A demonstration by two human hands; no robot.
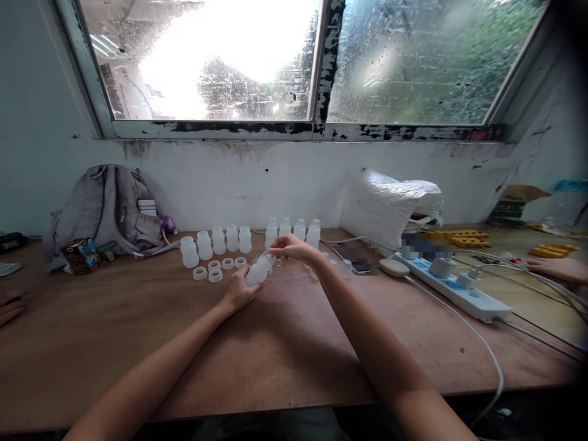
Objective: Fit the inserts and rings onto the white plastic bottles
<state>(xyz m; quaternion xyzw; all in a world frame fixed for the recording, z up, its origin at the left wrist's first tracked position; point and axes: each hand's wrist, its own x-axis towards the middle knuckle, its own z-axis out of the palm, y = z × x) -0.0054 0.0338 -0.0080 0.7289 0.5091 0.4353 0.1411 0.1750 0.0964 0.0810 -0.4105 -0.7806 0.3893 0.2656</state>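
A frosted baby bottle is tilted to the upper right above the table. My left hand is wrapped round its body. Fingers of my right hand pinch the clear top of the same bottle; whether they hold a teat or a cap is too small to tell. Left of my hands stand several frosted bottles without tops, in a row. In front of them lie several pale collar rings. Behind my right hand are several bottles with clear tops, partly hidden. Small clear parts lie right of my forearm.
A grey backpack and a small brown box are at the left. To the right are a phone, a silvery bag, a white power strip and trailing cables. Other people's hands show at both edges.
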